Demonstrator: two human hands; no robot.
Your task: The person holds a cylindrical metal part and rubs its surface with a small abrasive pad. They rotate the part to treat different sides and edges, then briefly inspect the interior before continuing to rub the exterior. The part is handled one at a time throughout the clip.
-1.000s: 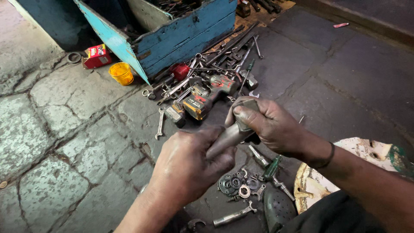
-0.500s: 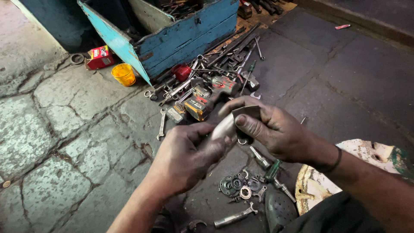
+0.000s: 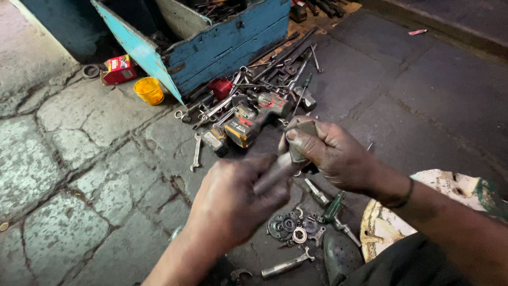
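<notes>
Head cam looks down on stone paving (image 3: 69, 175), grey cobbles at left, smoother dark slabs at right. Top centre: big blue wooden toolbox (image 3: 227, 45), lid flap hanging open toward the left, metal bits inside. Bottom right: worn white round object w/ chipped paint (image 3: 423, 212), partly behind the right forearm.

Spread of tools (image 3: 264, 90) on the ground just in front of the box: long rods, spanners, pliers, a cordless drill w/ yellow-black battery (image 3: 248, 124). Left of the box: small yellow tub (image 3: 149, 90) and a red carton (image 3: 117, 69) near it.

Left hand (image 3: 238, 198) mid-frame, motion-blurred, fingers curled round the lower end of a grey metal cylinder part (image 3: 280, 168). Right hand (image 3: 330, 153) just above and right of it, fingers and thumb closed on the upper end of the same part, dark band on the wrist. Part is held between both hands, tilted, above the ground, over the lower edge of the tool spread.

Under the hands: green-handled screwdriver (image 3: 333, 209), a cluster of washers and bearings (image 3: 291, 228), small chrome socket piece (image 3: 286, 265) near the bottom edge. Single open-end spanner (image 3: 197, 151) lies alone left of the drill.
</notes>
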